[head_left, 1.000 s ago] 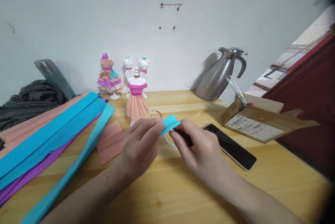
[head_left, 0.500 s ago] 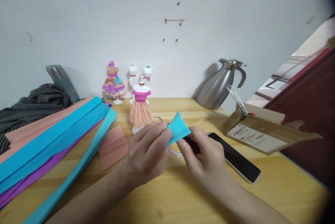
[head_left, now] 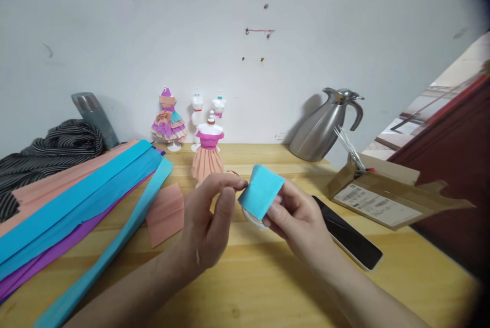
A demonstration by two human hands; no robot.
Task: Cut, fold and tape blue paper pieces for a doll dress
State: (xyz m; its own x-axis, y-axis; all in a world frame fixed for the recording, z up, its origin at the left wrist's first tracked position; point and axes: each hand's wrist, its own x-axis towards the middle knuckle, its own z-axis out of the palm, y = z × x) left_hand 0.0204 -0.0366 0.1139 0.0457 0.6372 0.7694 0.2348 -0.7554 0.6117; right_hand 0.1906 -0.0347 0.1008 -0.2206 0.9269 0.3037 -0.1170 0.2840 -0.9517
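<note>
A small light-blue piece of crepe paper (head_left: 261, 191) is pinched at its right edge by my right hand (head_left: 302, 218), thumb in front and fingers behind. My left hand (head_left: 209, 220) is at the paper's left side, thumb and index finger apart, with the index fingertip close to the edge; whether it touches I cannot tell. Behind the hands stands a mini dress form (head_left: 209, 151) in a magenta top and pleated peach skirt. A pale ring-shaped thing (head_left: 253, 218) lies partly hidden under the blue paper. Left of my left hand lies a peach paper piece (head_left: 165, 214).
Long crepe paper strips (head_left: 82, 200) and a striped cloth (head_left: 65, 144) cover the left side. More dress forms (head_left: 168, 121) stand by the wall. A steel jug (head_left: 319, 126), a phone (head_left: 350, 233) and an open cardboard box (head_left: 383, 200) are on the right.
My left fingers have come off the blue paper and spread. The paper, earlier bunched between both hands, now shows flatter and wider in my right hand.
</note>
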